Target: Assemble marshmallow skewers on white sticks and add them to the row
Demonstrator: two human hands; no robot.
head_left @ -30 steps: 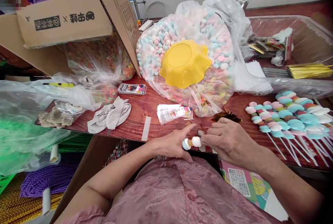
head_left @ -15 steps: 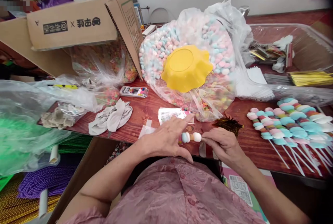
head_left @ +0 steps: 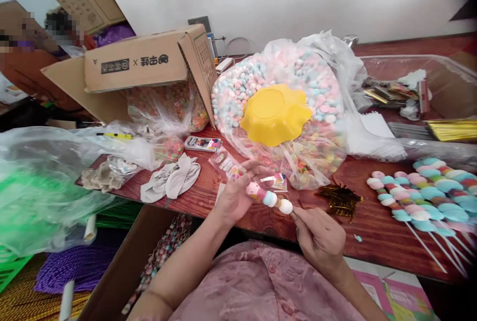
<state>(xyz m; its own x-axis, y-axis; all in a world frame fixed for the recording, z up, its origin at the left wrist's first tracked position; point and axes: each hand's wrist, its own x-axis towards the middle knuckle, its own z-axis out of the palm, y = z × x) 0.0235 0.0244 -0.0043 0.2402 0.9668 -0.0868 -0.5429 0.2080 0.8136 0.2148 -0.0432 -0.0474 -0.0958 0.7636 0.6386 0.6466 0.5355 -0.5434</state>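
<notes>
A marshmallow skewer [head_left: 270, 199] in pink, blue, brown and white slants between my two hands over the table's front edge. My right hand [head_left: 322, 234] pinches its lower end, just below the white marshmallow; the stick is mostly hidden by the fingers. My left hand [head_left: 236, 194], palm turned partly up, has its fingers curled about the upper end and a clear plastic bag [head_left: 223, 161] with printing. Whether the bag surrounds the candy there, I cannot tell. Close behind the hands lies a small printed label [head_left: 279, 182].
Finished-looking marshmallow skewers [head_left: 428, 189] lie at the right. Gold twist ties [head_left: 341, 200] rest near my right hand. Behind are a big candy bag [head_left: 231, 77], a yellow bowl [head_left: 276, 115] upside down on it, and a cardboard box [head_left: 137, 62]. Grey gloves [head_left: 171, 179] lie left. Another person's sleeve [head_left: 37, 75] shows far left.
My left hand has turned from spread fingers to curled ones around the skewer's upper end and the bag. The skewer now tilts, showing more pink candy. The view has shifted left and up.
</notes>
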